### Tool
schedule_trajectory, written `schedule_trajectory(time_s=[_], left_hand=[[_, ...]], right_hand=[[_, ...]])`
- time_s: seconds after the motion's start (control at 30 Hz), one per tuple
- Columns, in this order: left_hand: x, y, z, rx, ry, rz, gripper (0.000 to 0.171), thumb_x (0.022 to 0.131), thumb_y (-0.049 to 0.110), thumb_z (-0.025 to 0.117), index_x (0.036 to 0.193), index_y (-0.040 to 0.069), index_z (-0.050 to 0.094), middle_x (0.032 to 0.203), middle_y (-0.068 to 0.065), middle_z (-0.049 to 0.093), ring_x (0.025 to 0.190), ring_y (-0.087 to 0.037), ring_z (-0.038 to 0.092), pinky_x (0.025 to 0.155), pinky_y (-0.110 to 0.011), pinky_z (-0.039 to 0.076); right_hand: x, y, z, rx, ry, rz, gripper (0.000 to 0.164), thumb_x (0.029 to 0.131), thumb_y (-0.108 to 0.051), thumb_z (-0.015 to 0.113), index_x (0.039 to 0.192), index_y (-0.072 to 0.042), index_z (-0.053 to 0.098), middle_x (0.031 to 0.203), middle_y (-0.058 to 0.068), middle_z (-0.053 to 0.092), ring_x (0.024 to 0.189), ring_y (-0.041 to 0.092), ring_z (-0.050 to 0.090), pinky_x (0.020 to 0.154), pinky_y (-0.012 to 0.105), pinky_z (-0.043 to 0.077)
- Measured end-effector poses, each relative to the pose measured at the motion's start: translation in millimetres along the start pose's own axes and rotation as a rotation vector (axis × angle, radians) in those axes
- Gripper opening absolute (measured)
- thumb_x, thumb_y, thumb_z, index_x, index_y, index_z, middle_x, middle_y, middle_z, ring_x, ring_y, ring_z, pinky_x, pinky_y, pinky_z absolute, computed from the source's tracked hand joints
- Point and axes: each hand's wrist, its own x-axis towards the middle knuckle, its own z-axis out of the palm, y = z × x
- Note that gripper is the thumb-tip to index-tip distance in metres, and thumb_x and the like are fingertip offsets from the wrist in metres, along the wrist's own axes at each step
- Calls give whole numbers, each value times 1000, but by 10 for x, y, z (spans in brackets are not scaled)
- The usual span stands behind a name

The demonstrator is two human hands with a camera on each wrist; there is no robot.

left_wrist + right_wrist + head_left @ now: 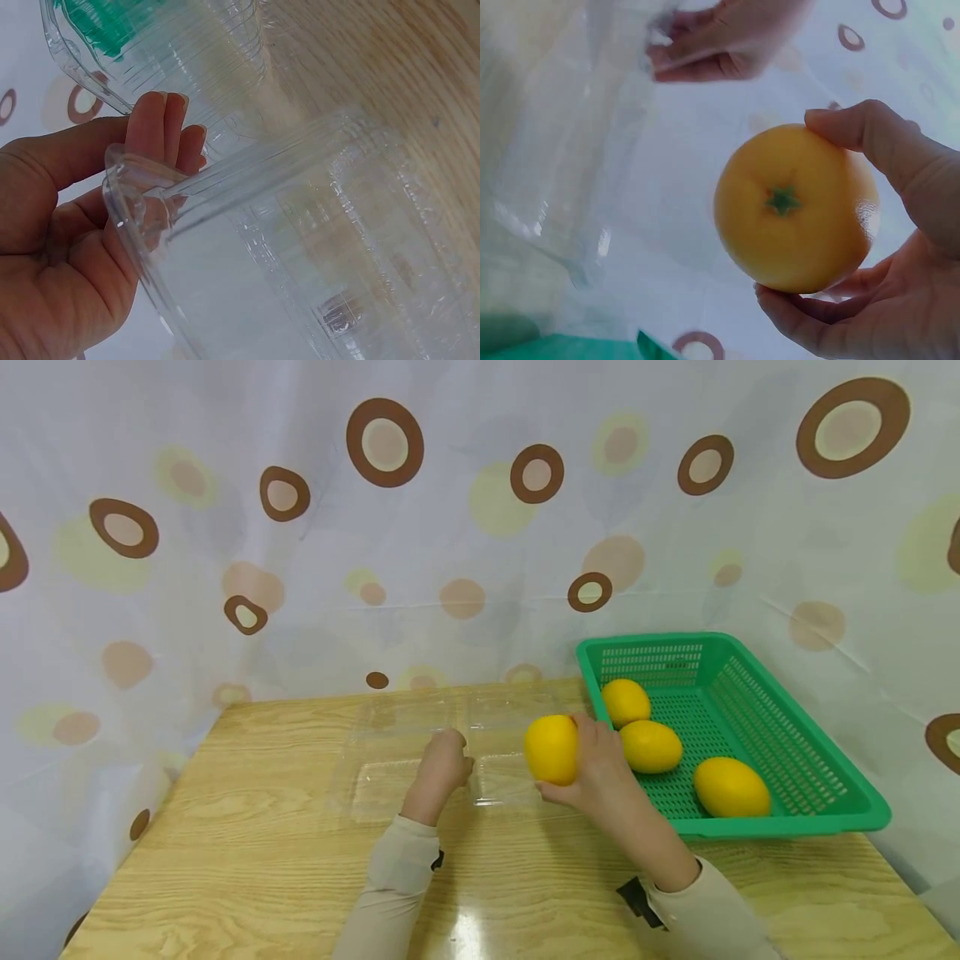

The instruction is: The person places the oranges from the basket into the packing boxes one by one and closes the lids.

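Observation:
My right hand grips a rounded yellow fruit, held up over the right part of the clear plastic packaging. In the right wrist view this fruit shows a green star-shaped stem end, with thumb and fingers on opposite sides. My left hand is at the middle of the packaging, where two clear plastic boxes lie side by side. It holds the rim corner of the left box, fingers at the gap between them. The right box stands beyond the fingertips in the left wrist view.
A green slotted basket stands at the right of the wooden table. Inside lie three more yellow fruits, one at the back left, one below it and one in front. A patterned curtain hangs behind.

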Motion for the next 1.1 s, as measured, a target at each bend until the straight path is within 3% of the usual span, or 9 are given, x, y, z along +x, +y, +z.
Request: schedule_trajectory(time_s=[0.17, 0.3, 0.43, 0.67, 1.1], left_hand=[[-7, 30, -2, 12, 4, -1, 33, 88, -2, 64, 115, -19, 57, 118, -33, 58, 85, -32, 67, 79, -38, 56], [-7, 35, -5, 9, 5, -13, 34, 88, -2, 65, 115, -19, 57, 118, -33, 58, 80, -30, 67, 74, -35, 57], [-10, 32, -5, 15, 18, -11, 33, 87, -2, 65, 114, -19, 58, 116, -32, 59, 79, -30, 67, 70, -35, 57], [-12, 16, 5, 71, 65, 42, 29, 85, -1, 68, 108, -18, 62, 111, -30, 62, 102, -39, 63, 85, -41, 54], [-25, 8, 11, 65, 76, 51, 29, 84, -2, 68, 108, -18, 62, 111, -31, 62, 100, -40, 63, 86, -42, 54]], right_hand=[[76, -30, 214, 70, -59, 113, 83, 66, -16, 86, 125, 17, 38, 112, 35, 49, 102, 47, 46, 87, 56, 43], [145, -7, 376, 70, -92, 175, 84, 69, -20, 86, 126, 18, 37, 112, 34, 49, 100, 45, 46, 85, 53, 46], [191, 30, 537, 71, -114, 191, 83, 70, -23, 85, 125, 18, 38, 106, 33, 50, 95, 43, 48, 82, 52, 46], [231, 63, 727, 95, -177, 229, 81, 72, -25, 85, 122, 20, 39, 102, 33, 51, 92, 42, 49, 80, 50, 46], [242, 121, 950, 89, -320, 281, 76, 74, -28, 83, 117, 19, 42, 92, 26, 52, 84, 36, 51, 74, 47, 48]])
